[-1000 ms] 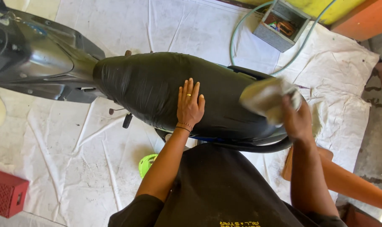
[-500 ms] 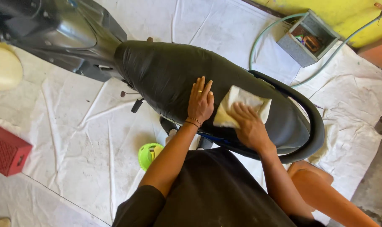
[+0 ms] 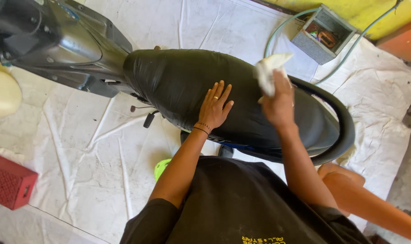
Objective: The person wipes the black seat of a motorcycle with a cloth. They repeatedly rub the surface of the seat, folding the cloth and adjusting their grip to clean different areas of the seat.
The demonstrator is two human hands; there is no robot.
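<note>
My left hand [image 3: 214, 108] lay flat and open on the near side of the long black vinyl scooter seat [image 3: 183, 86]. My right hand [image 3: 278, 105], just right of it, gripped a crumpled white cloth [image 3: 268, 72] raised above the seat's far right part.

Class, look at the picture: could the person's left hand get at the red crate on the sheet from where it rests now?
Probably not without shifting. The left hand lies flat on the black seat, while the red crate sits far off to the side on the white sheet; nothing blocks it, only distance.
</note>
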